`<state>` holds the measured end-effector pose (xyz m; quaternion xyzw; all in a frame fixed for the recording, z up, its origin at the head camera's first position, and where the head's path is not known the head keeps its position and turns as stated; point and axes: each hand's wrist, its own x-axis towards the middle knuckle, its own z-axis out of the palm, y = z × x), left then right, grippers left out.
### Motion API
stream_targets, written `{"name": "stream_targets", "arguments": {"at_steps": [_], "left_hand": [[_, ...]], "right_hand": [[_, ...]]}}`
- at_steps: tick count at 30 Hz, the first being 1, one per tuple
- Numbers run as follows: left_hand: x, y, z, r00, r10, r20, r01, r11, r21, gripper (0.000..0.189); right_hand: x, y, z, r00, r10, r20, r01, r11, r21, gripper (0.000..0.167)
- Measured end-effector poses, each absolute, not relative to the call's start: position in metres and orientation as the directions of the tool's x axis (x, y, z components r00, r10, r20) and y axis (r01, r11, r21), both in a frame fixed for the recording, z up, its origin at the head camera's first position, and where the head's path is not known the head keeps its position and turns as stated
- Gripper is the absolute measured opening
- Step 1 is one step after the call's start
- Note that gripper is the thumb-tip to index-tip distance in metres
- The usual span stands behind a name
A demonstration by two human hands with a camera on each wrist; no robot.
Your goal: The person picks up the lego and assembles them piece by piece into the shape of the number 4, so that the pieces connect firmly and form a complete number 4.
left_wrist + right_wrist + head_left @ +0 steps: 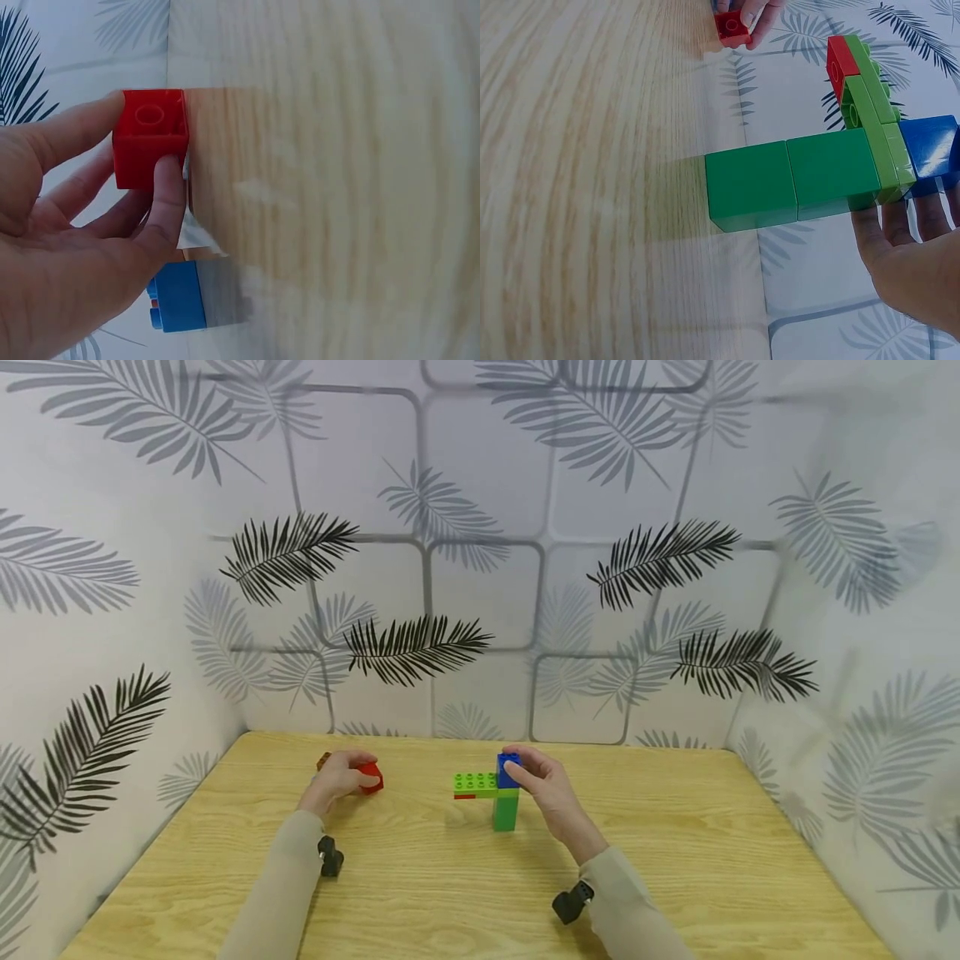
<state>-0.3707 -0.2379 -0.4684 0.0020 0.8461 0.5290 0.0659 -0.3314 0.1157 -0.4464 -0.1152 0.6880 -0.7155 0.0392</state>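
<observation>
On the desk [420, 893], before the wall [480, 577], a stack [505, 812] carries a plate [474, 782] jutting left, the top brick [502, 775] on its right end, a small brick [465, 797] under its left, with a loose brick [142, 150] farther left.

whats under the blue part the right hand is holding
Under the blue part sit light green pieces, then two stacked green blocks on the table. Their joining surfaces are covered and can't be seen.
</observation>
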Motion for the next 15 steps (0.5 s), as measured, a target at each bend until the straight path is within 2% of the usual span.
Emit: {"name": "stream_targets", "arguments": {"at_steps": [6, 15], "left_hand": [[-0.3724, -0.2394, -0.4686, -0.989, 0.108, -0.098, -0.039, 0.452, 0.891, 0.050], [-0.3677, -0.2367, -0.4630, -0.989, 0.114, -0.090, -0.026, 0.475, 0.880, 0.058]], "right_hand": [[-0.3316, 0.1150, -0.4472, -0.969, -0.221, 0.113, -0.105, -0.047, -0.993, 0.040], [-0.3327, 0.1152, -0.4488, -0.969, -0.214, 0.120, -0.113, -0.043, -0.993, 0.041]]}}
